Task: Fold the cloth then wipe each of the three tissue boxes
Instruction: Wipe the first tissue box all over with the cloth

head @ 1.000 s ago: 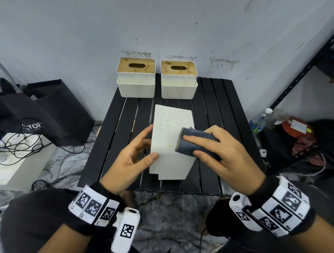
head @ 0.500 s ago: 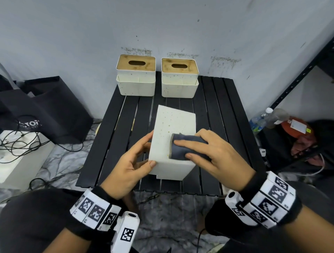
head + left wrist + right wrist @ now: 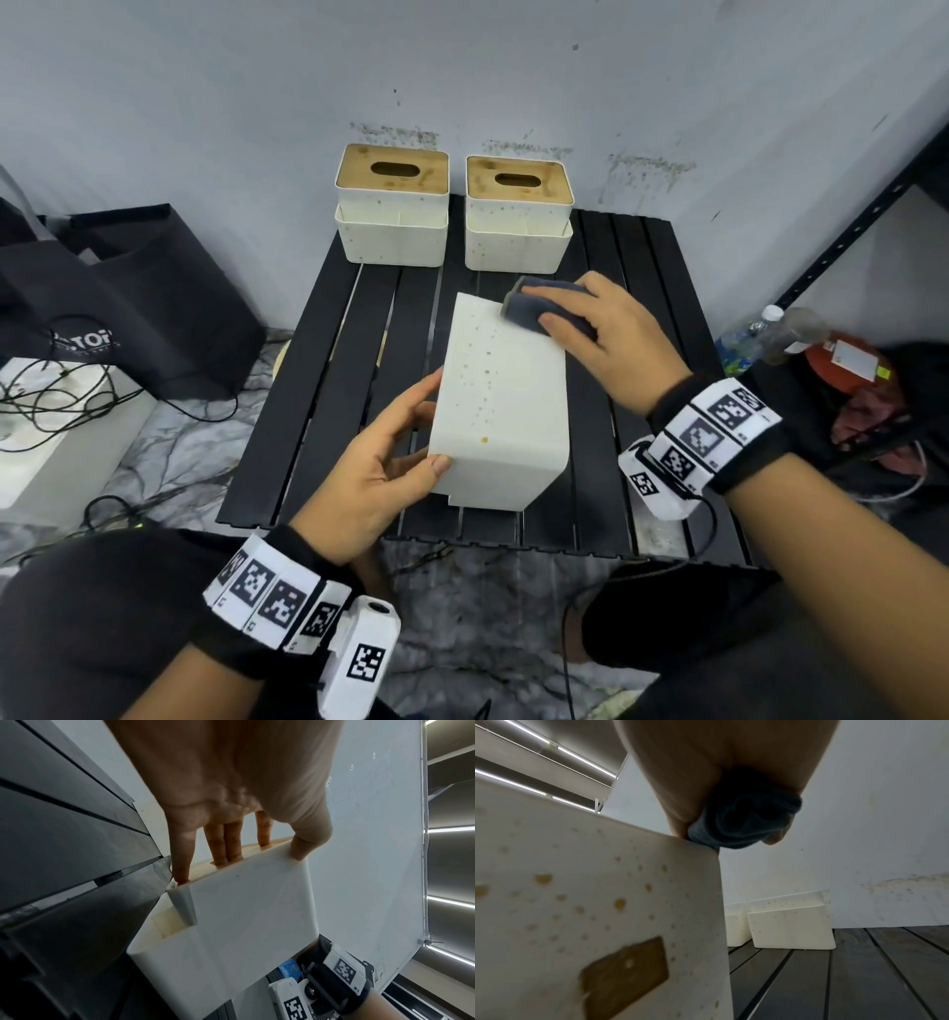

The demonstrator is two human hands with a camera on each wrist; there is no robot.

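Note:
A cream tissue box with yellow-brown specks lies tipped on its side in the middle of the black slatted table. My left hand holds its near left corner, thumb on the upper face and fingers against the wooden lid side. My right hand grips a folded dark grey cloth and presses it on the box's far right corner. Two more tissue boxes, left and right, stand upright by the wall, wooden slotted lids on top.
A black bag and tangled cables lie on the floor to the left. A black shelf post, a plastic bottle and red items are to the right. A stained wall stands behind the table.
My right hand slid the cloth from the box's near middle up to its far right corner. The box and my left hand stayed about where they were.

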